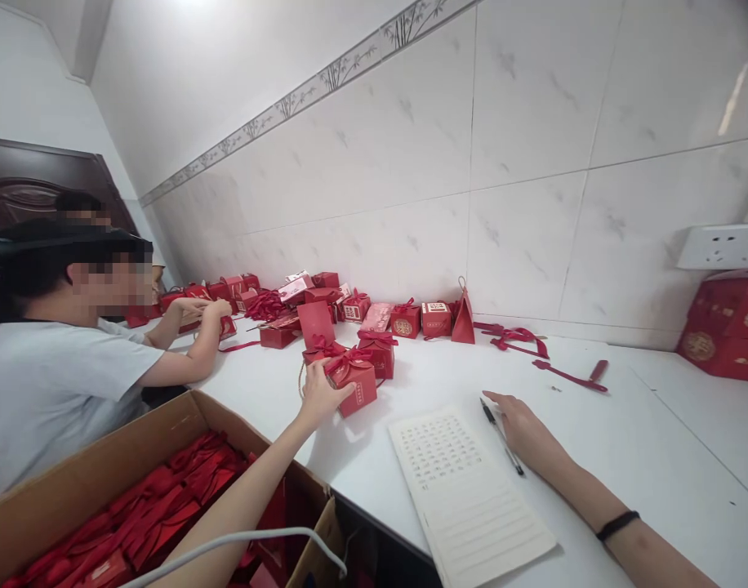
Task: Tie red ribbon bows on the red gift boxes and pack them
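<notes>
My left hand (322, 394) grips a red gift box (360, 387) tied with a ribbon bow, fingers over its top left and thumb on its front. Other red boxes (377, 357) stand right behind it, close together. My right hand (524, 430) rests on the white table (447, 371) with its fingers stretched out and holds nothing. Beside that hand lies a black-tipped clear pen (501, 436). Between my two arms is a notepad (465, 498) with rows of handwriting on its upper half.
A cardboard carton (193, 406) full of red ribboned pieces stands at lower left, a white cable (251, 535) crossing it. Several red boxes (404, 320) line the wall. Loose ribbons (570, 376) lie at right. A co-worker (68, 367) handles a red box at left.
</notes>
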Tool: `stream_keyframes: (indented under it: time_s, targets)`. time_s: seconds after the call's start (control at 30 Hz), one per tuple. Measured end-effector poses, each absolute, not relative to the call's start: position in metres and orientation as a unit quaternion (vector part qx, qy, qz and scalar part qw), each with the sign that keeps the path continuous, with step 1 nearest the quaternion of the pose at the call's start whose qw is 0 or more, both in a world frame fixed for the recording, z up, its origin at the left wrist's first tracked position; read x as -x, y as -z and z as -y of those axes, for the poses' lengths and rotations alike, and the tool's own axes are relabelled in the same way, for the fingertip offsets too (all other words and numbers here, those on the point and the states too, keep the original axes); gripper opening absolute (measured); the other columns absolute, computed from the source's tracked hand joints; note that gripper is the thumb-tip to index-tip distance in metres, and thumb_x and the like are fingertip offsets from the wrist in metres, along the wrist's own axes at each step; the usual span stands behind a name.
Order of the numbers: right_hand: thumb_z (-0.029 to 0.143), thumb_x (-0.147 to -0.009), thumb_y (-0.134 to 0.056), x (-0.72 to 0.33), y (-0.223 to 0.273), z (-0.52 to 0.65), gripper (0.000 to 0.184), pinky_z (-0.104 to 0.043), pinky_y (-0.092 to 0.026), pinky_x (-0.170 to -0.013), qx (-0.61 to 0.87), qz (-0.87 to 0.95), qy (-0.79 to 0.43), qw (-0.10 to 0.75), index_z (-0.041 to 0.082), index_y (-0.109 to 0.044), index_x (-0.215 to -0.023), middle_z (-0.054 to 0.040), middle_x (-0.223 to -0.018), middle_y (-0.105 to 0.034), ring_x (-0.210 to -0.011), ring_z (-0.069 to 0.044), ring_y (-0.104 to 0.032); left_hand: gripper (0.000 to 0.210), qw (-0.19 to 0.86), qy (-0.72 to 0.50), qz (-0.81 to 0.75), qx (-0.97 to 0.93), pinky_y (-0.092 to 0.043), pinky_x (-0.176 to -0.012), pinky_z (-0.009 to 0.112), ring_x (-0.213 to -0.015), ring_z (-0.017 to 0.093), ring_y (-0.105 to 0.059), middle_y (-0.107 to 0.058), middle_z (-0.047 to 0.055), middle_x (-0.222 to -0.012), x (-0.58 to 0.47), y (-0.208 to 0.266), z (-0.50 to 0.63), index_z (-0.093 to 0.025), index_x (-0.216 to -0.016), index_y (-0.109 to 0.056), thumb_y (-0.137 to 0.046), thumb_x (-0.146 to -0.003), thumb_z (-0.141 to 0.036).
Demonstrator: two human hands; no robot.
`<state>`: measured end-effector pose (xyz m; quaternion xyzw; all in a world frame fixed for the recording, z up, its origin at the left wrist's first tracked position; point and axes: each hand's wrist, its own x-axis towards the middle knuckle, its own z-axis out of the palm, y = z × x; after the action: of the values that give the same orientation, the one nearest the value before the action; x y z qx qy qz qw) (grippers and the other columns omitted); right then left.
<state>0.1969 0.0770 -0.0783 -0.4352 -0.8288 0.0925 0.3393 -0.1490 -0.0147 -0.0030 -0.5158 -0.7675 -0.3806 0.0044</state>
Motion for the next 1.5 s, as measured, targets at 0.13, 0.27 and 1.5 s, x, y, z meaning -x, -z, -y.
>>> stream_keyframes:
  time_s: [0.13, 0.27, 1.5]
  targets:
    - [0.013, -0.082, -0.033, -0.198, 0.078, -0.076, 0.032, -0.044, -0.046, -0.082, 0.397, 0.826, -0.093, 0.390, 0.020, -0.056, -0.104, -0.0144, -0.099, -0.061, -0.097, -0.030, -0.057, 0.058, -0.035, 0.387, 0.738, 0.551, -0.030, -0.101, 0.045, -0.125, 0.029, -0.034, -0.038, 0.014, -0.124, 0.153, 0.004, 0.013, -0.018, -0.111, -0.033, -0.063, -0.064, -0.033]
    - [0.014, -0.084, -0.036, -0.199, 0.068, -0.070, 0.025, -0.043, -0.046, -0.077, 0.372, 0.812, -0.088, 0.440, 0.024, -0.056, -0.095, -0.0141, -0.094, -0.061, -0.092, -0.031, -0.058, 0.057, -0.084, 0.383, 0.734, 0.554, -0.036, -0.098, 0.040, -0.115, 0.026, -0.046, -0.042, 0.016, -0.120, 0.152, 0.001, 0.027, -0.015, -0.109, -0.031, -0.062, -0.065, -0.034]
    - [-0.001, -0.078, -0.038, -0.056, -0.009, 0.073, 0.019, -0.024, -0.032, -0.035, 0.198, 0.878, 0.259, 0.351, 0.014, -0.050, -0.077, -0.0056, -0.067, -0.054, -0.055, -0.018, -0.052, 0.014, -0.186, 0.391, 0.609, 0.665, -0.045, -0.081, 0.036, -0.086, 0.018, -0.054, -0.053, 0.005, -0.093, 0.092, -0.016, 0.077, -0.018, -0.077, -0.053, -0.052, -0.076, -0.032]
